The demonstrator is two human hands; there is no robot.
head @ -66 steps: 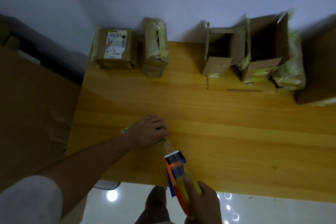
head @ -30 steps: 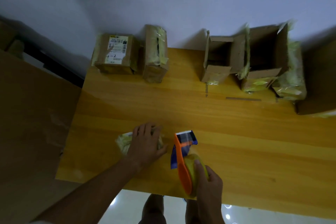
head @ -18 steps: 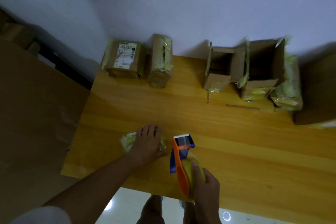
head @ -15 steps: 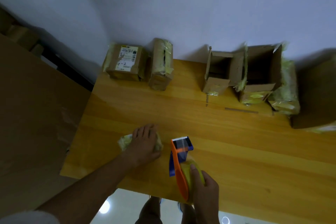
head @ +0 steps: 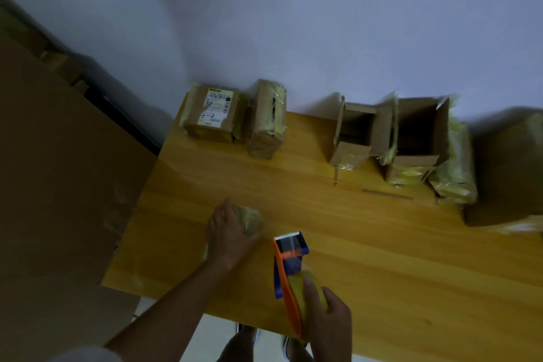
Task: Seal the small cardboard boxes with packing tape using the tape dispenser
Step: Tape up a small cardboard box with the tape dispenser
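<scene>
Near the table's (head: 382,258) front edge, a small taped box (head: 249,220) is being gripped by the left hand (head: 227,232) (tape dispenser (head: 289,267) clasped in the right hand (head: 329,320)), best pinned firmly while tape is being pressed flat

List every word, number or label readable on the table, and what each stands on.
"1-2", handwritten, first character unclear: on the white shipping label of the far-left taped box.
The label's printed lines and barcode: too small and blurred to read.
Other boxes, tape dispenser: no readable text.

The left hand (head: 227,232) grips a small tape-wrapped cardboard box (head: 249,219) on the wooden bench (head: 382,258); the right hand (head: 329,320) holds an orange tape dispenser (head: 289,267).
</scene>
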